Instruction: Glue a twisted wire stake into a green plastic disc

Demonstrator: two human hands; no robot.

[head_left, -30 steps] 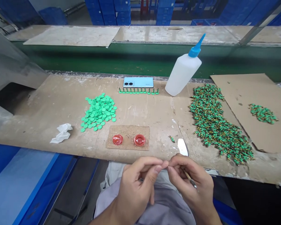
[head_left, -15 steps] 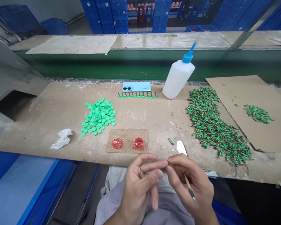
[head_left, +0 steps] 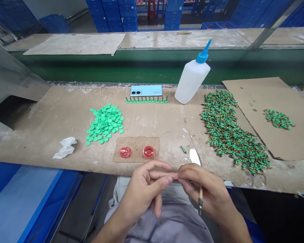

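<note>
My left hand [head_left: 150, 189] is held over my lap at the table edge, with its fingers stretched out and nothing visible in them. At its fingertips, the right hand's thumb and fingers pinch together; anything between them is too small to make out. My right hand [head_left: 202, 185] also has a thin wooden-handled tool [head_left: 200, 197] with a dark metal end tucked in it, pointing down. Just beyond the hands lie a single small green figure [head_left: 183, 149] and a white flat piece [head_left: 194, 156]. A cardboard pad [head_left: 135, 158] carries two red dishes, the right dish [head_left: 148, 152] being round.
Green discs [head_left: 103, 123] are heaped on the left, near a crumpled tissue [head_left: 66, 147]. Small figures on bases [head_left: 147, 100] line up before a light blue phone [head_left: 147, 90]. A white bottle [head_left: 192, 81] leans behind. Many green figures [head_left: 228, 128] are piled right, beside a cardboard sheet [head_left: 258, 98].
The view has tilted and shifted slightly. My right hand has turned, so the wooden-handled tool now points more straight down. Both hands stay together at the fingertips.
</note>
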